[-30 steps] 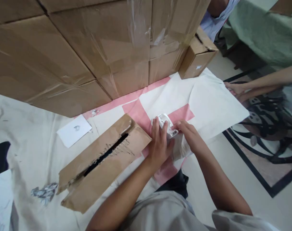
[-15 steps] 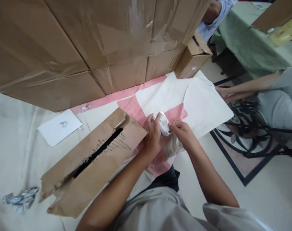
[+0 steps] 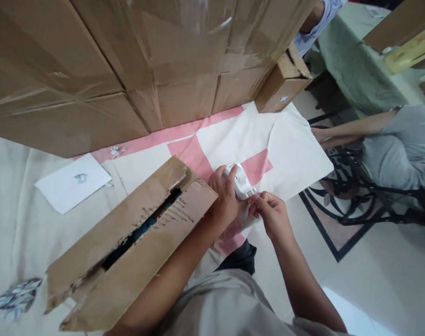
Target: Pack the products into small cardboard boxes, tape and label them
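Note:
My left hand (image 3: 225,198) is wrapped round a small white object (image 3: 240,183) in clear plastic wrapping, held just above a white and pink cloth (image 3: 264,140). My right hand (image 3: 270,212) pinches the wrapping at the object's lower right edge, fingers closed. What the object is I cannot make out. A torn, long brown cardboard box (image 3: 135,233) with a dark slit along its top lies just left of my left hand.
Large taped cardboard boxes (image 3: 128,60) are stacked behind, with a small box (image 3: 282,81) at their right end. A white paper sheet (image 3: 74,182) lies left. Another person's arms (image 3: 348,128) reach in at right, beside a green-covered table (image 3: 359,65) and black metal frame.
My right hand has slid down and toward me along the wrapping. The left hand keeps its hold. The view has shifted, and the torn box now sits nearer.

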`<state>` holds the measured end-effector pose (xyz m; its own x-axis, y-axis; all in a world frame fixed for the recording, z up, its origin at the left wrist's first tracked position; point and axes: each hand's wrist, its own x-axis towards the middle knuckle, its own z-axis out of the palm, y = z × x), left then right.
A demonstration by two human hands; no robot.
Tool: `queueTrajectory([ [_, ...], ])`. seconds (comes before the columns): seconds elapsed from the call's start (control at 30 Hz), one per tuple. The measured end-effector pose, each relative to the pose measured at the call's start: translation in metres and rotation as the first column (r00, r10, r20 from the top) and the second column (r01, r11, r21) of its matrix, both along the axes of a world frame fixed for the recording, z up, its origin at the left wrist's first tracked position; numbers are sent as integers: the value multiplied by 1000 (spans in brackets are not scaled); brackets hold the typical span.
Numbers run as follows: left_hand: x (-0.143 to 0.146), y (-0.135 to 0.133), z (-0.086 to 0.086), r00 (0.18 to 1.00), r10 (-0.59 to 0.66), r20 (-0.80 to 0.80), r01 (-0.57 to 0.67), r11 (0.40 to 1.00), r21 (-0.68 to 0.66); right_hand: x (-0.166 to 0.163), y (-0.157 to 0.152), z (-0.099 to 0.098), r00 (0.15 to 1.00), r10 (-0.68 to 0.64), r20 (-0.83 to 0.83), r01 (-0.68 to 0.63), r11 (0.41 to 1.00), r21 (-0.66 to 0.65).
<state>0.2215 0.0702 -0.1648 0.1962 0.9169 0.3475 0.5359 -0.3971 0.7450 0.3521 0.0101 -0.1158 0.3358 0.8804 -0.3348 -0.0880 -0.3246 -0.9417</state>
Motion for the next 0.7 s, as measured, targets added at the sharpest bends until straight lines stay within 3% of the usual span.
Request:
queueTrajectory([
  [0.17,1,0,0,1000,12,8,-12,1000,6,-4,2,-7,1000,0,-15,2,997,82],
  [0.53,-2,-1,-5,999,2,-52,0,999,44,-6,-5,-22,999,-36,-8,36,998,47],
  [0.7,0,-2,-7,998,-2,-64,4,999,36,-9,-7,-26,997,-49,62,39,989,145],
])
